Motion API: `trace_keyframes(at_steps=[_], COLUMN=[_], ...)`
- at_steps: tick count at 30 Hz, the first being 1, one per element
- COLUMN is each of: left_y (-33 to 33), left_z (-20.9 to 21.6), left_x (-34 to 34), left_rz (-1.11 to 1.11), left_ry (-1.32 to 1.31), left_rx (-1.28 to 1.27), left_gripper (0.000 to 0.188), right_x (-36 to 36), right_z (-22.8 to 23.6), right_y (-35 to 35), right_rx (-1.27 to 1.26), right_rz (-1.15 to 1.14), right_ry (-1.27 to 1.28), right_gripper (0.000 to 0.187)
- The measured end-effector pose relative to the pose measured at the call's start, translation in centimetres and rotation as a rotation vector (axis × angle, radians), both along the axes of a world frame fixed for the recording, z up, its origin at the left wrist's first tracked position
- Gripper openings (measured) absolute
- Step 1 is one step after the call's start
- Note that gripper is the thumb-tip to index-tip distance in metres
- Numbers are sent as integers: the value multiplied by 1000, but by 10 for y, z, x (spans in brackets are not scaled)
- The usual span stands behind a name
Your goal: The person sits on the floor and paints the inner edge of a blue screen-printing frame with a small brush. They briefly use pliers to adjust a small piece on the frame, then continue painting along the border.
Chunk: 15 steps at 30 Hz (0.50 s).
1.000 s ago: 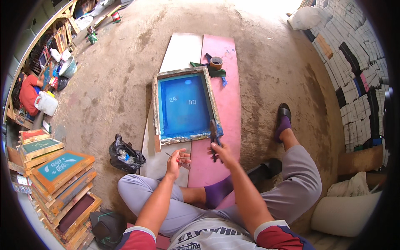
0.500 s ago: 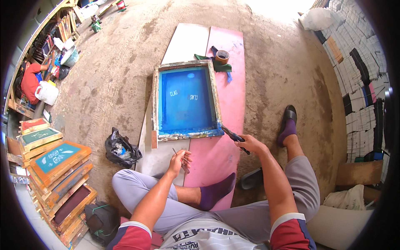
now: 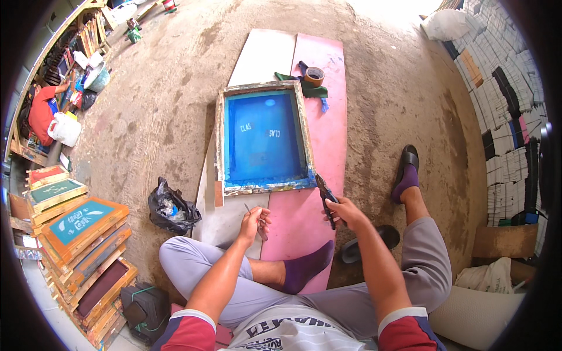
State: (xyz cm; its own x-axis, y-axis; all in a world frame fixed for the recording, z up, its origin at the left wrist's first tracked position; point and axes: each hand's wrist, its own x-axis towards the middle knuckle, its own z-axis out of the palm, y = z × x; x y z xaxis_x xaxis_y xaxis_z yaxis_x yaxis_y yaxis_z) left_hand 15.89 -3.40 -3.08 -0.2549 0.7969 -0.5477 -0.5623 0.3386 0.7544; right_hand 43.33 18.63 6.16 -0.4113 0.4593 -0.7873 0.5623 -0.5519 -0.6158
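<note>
A wooden screen-printing frame point(image 3: 219, 146) with blue mesh lies flat in front of me on white and pink boards. My right hand point(image 3: 349, 215) is closed round the dark handles of a pair of pliers point(image 3: 329, 205). The pliers' jaws reach the frame's near right corner; whether they grip anything there I cannot tell. My left hand point(image 3: 253, 225), below the frame's near edge, is closed on a thin metal tool point(image 3: 263, 236). That tool's narrow tip pokes out past the fingers, and its exact kind is unclear. A small wood strip point(image 3: 219, 193) sits at the frame's near left corner.
A tape roll point(image 3: 314, 76) rests on dark cloth strips beyond the frame. To the left are a black plastic bag point(image 3: 171, 206) and stacked printing frames point(image 3: 82, 222). A person in red point(image 3: 42, 116) sits farther left. White stacks point(image 3: 509, 169) line the right.
The pliers have swung more upright at the frame's corner, and my right hand has shifted slightly lower. My left hand keeps its hold on the thin tool.
</note>
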Motion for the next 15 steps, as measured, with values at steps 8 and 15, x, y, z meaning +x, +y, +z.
trace_keyframes(at_steps=[8,15], left_y=[1,-2], left_z=[-4,0], left_x=[-3,-4], left_rz=[14,23], left_ry=[-9,3], left_rx=[36,44], left_gripper=[38,37], right_x=[-35,-48], right_z=[-33,-25], right_y=[-92,-100], right_rx=[149,197], right_rz=[-258,-321], right_ry=[-87,-92], right_gripper=[37,38])
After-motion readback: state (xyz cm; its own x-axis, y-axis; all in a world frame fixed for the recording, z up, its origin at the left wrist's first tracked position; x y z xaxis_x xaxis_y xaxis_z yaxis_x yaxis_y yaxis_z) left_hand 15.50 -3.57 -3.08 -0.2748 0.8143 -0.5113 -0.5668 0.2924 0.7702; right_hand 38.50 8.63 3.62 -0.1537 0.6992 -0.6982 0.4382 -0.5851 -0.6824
